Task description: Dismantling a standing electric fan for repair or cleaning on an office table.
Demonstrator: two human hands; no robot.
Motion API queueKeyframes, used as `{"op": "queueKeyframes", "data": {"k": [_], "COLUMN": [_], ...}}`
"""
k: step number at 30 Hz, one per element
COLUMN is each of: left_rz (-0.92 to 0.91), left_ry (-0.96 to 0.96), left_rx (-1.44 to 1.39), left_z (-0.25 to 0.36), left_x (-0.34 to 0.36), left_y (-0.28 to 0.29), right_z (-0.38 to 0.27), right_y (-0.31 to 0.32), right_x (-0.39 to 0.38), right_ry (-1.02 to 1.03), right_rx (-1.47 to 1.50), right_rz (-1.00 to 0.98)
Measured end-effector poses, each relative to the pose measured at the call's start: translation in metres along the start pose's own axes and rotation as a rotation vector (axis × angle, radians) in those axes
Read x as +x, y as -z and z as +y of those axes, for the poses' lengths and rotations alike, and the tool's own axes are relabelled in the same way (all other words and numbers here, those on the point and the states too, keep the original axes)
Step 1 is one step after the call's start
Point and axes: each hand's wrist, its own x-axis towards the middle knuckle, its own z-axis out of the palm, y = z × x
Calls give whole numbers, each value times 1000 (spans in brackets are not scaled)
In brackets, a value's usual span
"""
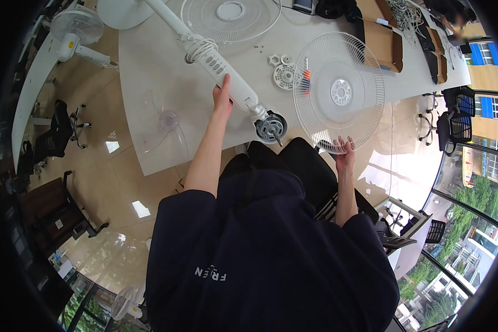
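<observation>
A white pedestal fan body [239, 91] lies across the table, its exposed motor [271, 127] with a metal shaft toward me at the table's front edge. My left hand [222, 102] is closed around the fan body beside its row of buttons. A cord is coiled round the pole just beyond. My right hand [345, 155] grips the near rim of a clear round fan grille [321, 72] with a white hub, held tilted at the table's right front edge. A clear fan blade [169, 119] lies flat on the table left of my left arm.
Another round grille [229, 36] lies at the table's back. White plastic rings [284, 76] and screwdrivers [306, 83] are beside my grille. Open cardboard boxes [390, 50] and tangled cables [406, 16] sit back right. Another fan [74, 36] stands left; office chairs [61, 127] are around.
</observation>
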Motion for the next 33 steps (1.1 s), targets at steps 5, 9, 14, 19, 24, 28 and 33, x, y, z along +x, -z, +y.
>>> {"op": "queueKeyframes", "data": {"k": [5, 9, 14, 19, 24, 28, 33], "left_rz": [-44, -89, -80, -216, -289, -237, -234], "left_ry": [-9, 45, 184, 224, 357, 319, 357], "left_rx": [-6, -15, 172, 191, 302, 351, 461], "left_z": [-4, -2, 9, -9, 17, 24, 28], "left_x": [-1, -3, -10, 26, 15, 1, 10], "left_y": [6, 9, -4, 40, 27, 12, 22], "right_z": [-10, -7, -24, -10, 6, 8, 10], "right_y": [0, -13, -36, -66, -64, -62, -66], "right_x": [-67, -90, -96, -75, -73, -81, -84], "right_ry": [-119, -42, -37, -76, -98, -78, -23], "right_rx": [190, -71, -293, -472, -475, -512, -493], "right_rz": [55, 298, 186, 39, 43, 84, 38]}}
